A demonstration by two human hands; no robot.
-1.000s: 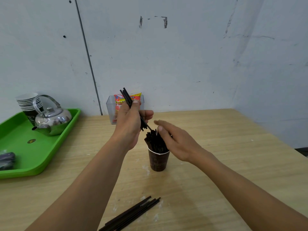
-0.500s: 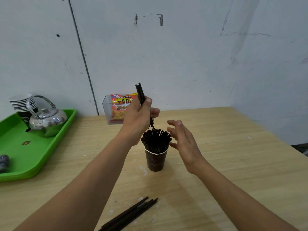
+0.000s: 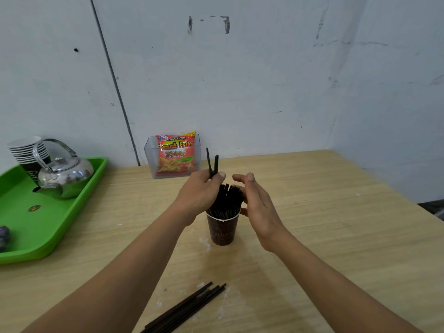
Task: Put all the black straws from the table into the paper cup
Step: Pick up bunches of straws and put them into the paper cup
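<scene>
A dark brown paper cup stands in the middle of the wooden table, packed with several upright black straws. My left hand is closed on a few black straws held nearly upright, their lower ends down among the straws in the cup. My right hand is open, its palm against the right side of the bundle just above the rim. Several more black straws lie loose on the table near the front edge.
A green tray at the left holds a steel kettle and a stack of paper cups. A clear box with a snack packet stands against the back wall. The table's right edge lies beyond my right arm.
My left hand has lowered its straws from tilted to nearly upright, down into the cup's bundle. My right hand has moved in against the side of the bundle.
</scene>
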